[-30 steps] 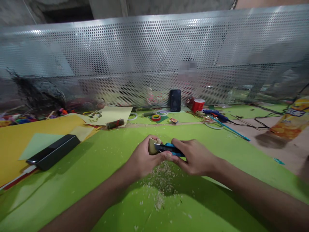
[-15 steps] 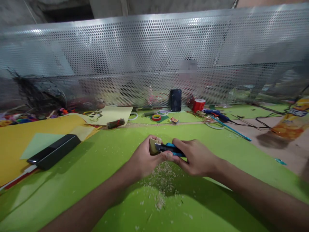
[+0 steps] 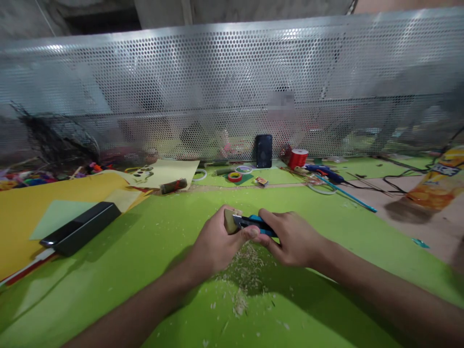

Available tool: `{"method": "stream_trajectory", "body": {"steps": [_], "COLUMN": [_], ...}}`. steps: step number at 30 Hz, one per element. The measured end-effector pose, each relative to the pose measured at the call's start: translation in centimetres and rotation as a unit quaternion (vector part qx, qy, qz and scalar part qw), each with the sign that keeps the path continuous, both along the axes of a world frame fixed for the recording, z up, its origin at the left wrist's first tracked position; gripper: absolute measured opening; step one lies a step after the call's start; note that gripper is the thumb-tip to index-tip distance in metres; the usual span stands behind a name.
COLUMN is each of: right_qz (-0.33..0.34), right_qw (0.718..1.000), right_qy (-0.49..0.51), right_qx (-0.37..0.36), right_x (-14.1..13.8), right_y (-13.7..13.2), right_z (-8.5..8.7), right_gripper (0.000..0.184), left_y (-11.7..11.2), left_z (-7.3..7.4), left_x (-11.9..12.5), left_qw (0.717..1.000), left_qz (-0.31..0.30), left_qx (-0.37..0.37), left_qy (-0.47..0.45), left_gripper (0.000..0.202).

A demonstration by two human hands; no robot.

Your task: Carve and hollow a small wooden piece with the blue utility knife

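Observation:
My left hand (image 3: pixel 213 244) is closed round a small tan piece of wood (image 3: pixel 229 221), holding it just above the green sheet (image 3: pixel 119 256). My right hand (image 3: pixel 292 237) grips a blue and black utility knife (image 3: pixel 253 223) whose blade rests against the wood. My left thumb presses near the blade. A pile of pale shavings (image 3: pixel 242 273) lies on the sheet right under both hands.
A black flat box (image 3: pixel 81 227) lies on the left over yellow paper (image 3: pixel 21 212). A phone (image 3: pixel 263 151), a red spool (image 3: pixel 297 158), tape rolls (image 3: pixel 234 176), a glue gun (image 3: pixel 324 171) and cables sit along the perforated metal screen (image 3: pixel 232 92). An orange bottle (image 3: pixel 437 181) stands far right.
Both hands have stayed almost in place, with the wood and knife dropping slightly lower. The shavings pile looks the same.

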State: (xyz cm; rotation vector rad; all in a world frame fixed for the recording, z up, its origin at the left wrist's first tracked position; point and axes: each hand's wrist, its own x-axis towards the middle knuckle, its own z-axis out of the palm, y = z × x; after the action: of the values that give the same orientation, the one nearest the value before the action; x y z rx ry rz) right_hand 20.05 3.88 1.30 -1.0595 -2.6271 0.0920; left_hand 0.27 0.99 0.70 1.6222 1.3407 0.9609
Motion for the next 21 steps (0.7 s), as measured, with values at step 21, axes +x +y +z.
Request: {"method": "stream_trajectory", "body": {"steps": [21], "right_qz": [0.004], "right_qw": [1.000], "right_qy": [0.005], "right_qx": [-0.003], "right_x": [-0.3], "right_y": [-0.4], "right_z": [0.4], "right_gripper": [0.032], "left_y": [0.4], "left_z": [0.5], "left_x": [-0.8], "left_qw": [0.991], "left_qz": [-0.116], "left_qx": [-0.036], "left_qy": [-0.054], "left_gripper": [0.049]}}
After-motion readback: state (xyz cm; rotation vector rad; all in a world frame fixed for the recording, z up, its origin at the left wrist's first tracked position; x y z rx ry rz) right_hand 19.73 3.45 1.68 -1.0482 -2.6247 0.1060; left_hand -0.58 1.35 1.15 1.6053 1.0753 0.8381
